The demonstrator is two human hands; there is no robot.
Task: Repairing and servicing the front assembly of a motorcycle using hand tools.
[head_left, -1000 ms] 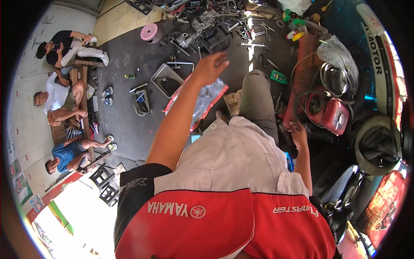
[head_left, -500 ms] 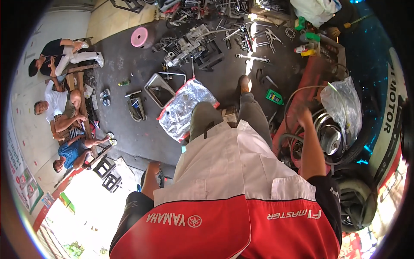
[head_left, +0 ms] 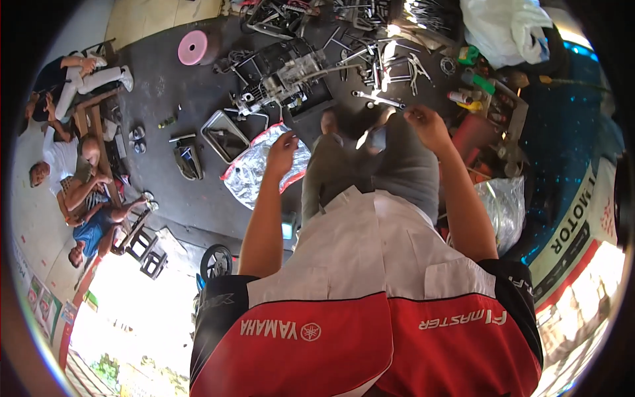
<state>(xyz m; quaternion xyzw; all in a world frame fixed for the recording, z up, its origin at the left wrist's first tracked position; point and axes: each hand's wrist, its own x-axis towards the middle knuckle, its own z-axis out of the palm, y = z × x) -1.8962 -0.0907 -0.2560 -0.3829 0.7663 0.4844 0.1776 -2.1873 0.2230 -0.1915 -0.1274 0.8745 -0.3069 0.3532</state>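
My left hand (head_left: pixel 283 153) hangs in front of my left thigh, over a silver sheet with a red edge (head_left: pixel 254 173). Its fingers curl loosely, and nothing shows in them. My right hand (head_left: pixel 427 127) is held out above my right knee, its fingers bent together. Whatever those fingers may hold is too small to make out. Just beyond the right hand a long metal wrench (head_left: pixel 378 99) lies on the dark floor. An engine block (head_left: pixel 281 76) sits farther off, ahead of my feet.
Wrenches and other hand tools (head_left: pixel 390 63) lie scattered ahead. To the left are a metal tray (head_left: pixel 210 142), a pink stool (head_left: pixel 193 47) and people seated on a bench (head_left: pixel 82 126). A clear plastic bag (head_left: pixel 504 205) and bottles (head_left: pixel 458 97) are on the right.
My right hand has left the red object on the right and come in over my knee. My left hand has swung forward from beside my hip. My legs have moved, and the view has shifted.
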